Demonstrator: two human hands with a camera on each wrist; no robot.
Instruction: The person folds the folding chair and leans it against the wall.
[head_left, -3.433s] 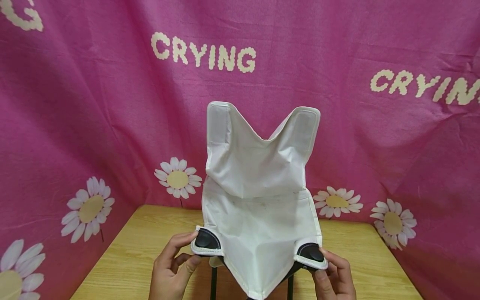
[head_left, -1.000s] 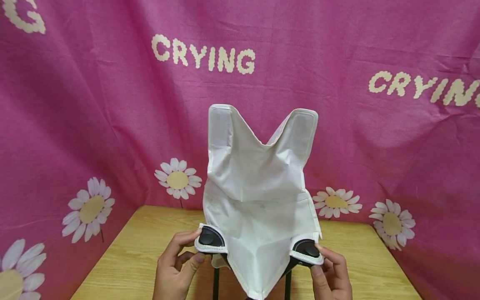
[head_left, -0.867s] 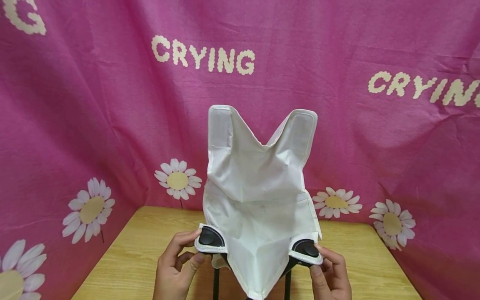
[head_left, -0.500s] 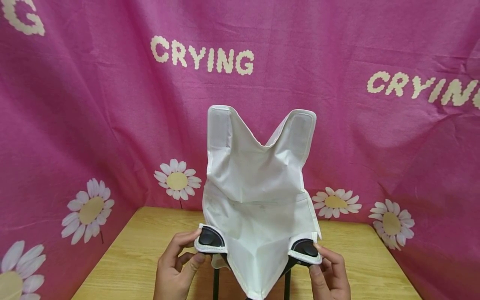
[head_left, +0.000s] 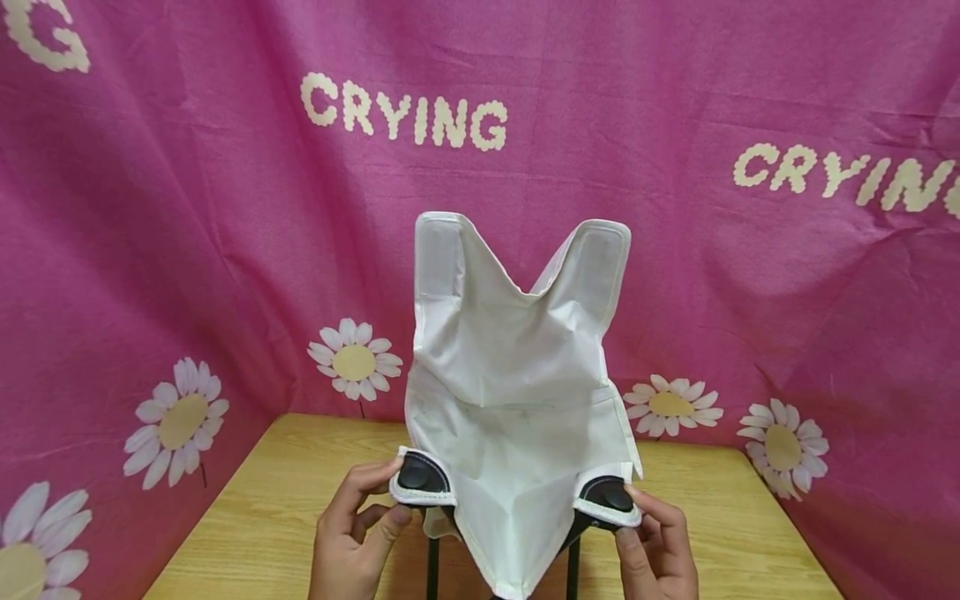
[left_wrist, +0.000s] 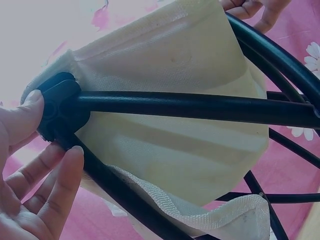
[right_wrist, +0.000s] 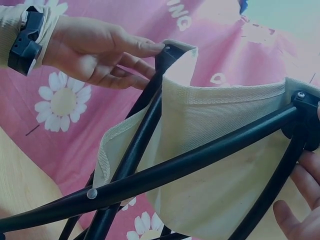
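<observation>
A small folding chair with a white fabric seat (head_left: 517, 442) and black tube legs (left_wrist: 190, 105) stands in front of me, its back ending in two tall points. My left hand (head_left: 352, 533) pinches the front left corner, where the fabric pocket fits over a black plastic joint (head_left: 422, 475). On the other side, my right hand (head_left: 660, 542) pinches the matching right corner joint (head_left: 609, 497). Between these corners the seat sags into a pointed fold. In the right wrist view, crossed tubes meet at a silver rivet (right_wrist: 92, 193). My right palm is partly cut off there.
Under the chair is a light wooden table (head_left: 277, 500). A pink cloth (head_left: 225, 208) with daisies and lettering hangs behind and on both sides, close to the table's edges. A loose fabric flap (left_wrist: 215, 215) hangs beside the tubes.
Compared with the earliest frame, both front corners have come slightly closer together, my right hand shifting left and my left hand a little right. Both grips stay the same.
</observation>
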